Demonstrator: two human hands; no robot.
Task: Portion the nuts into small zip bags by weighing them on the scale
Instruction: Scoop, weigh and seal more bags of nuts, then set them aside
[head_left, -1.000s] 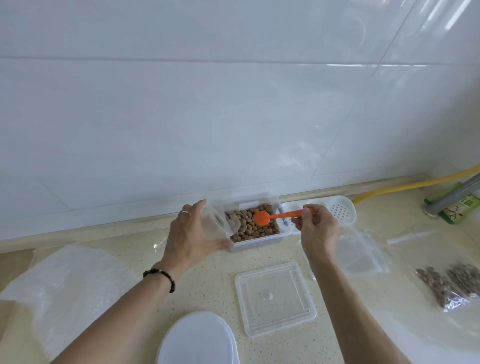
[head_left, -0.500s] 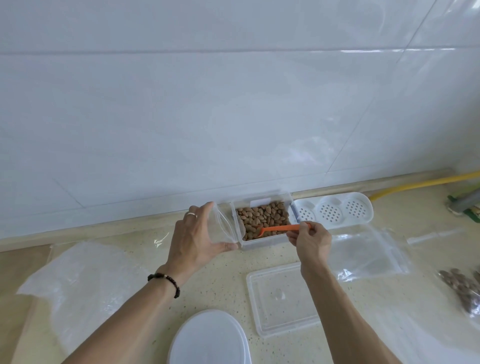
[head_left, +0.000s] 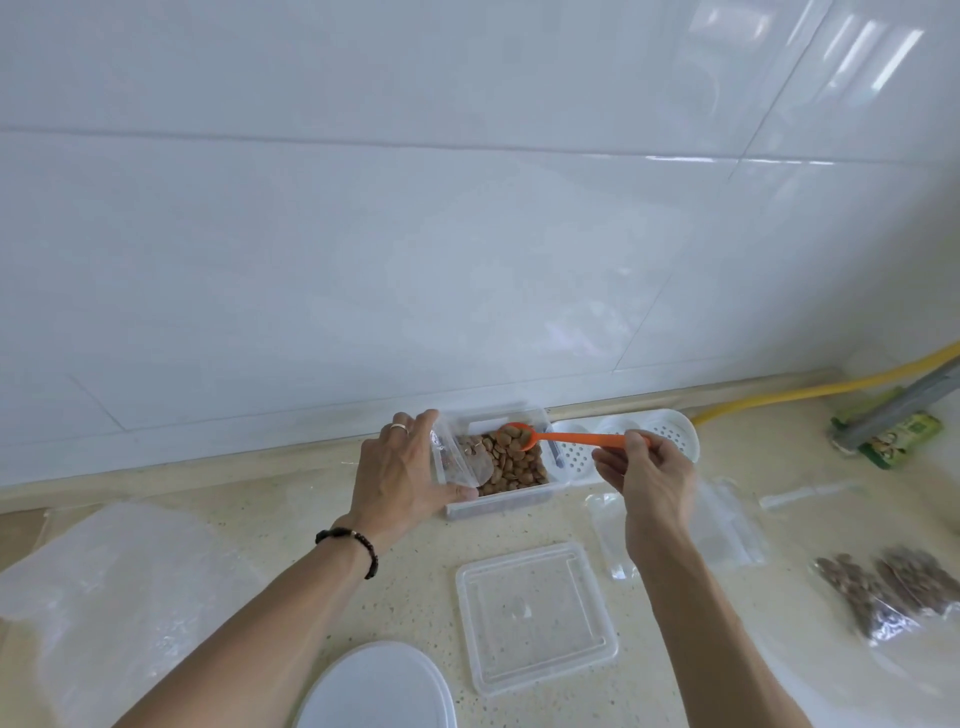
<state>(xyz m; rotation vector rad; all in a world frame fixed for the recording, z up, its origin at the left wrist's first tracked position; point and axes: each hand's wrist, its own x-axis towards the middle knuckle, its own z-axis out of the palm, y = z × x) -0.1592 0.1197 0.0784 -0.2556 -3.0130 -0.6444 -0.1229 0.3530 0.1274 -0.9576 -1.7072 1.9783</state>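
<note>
The speckled counter (head_left: 291, 525) is carrying a clear tub (head_left: 540, 493) holding the nuts (head_left: 511, 462); the left hand (head_left: 400, 478) is gripping a small zip bag (head_left: 457, 457), seemingly open-mouthed; the right hand (head_left: 649, 473) is pinching an orange scoop (head_left: 550, 437) loaded with nuts above the tub.

nuts (head_left: 511, 465) in box (head_left: 540, 418), lid (head_left: 535, 616) in front

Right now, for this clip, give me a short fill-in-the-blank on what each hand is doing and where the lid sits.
1. The right hand holds a spoon coloured ____.
2. The spoon's bowl carries ____ above the clear container.
3. The left hand holds a small clear ____ open beside the container.
4. The container's square lid lies on the ____.

Missing words: orange; nuts; zip bag; counter
</note>
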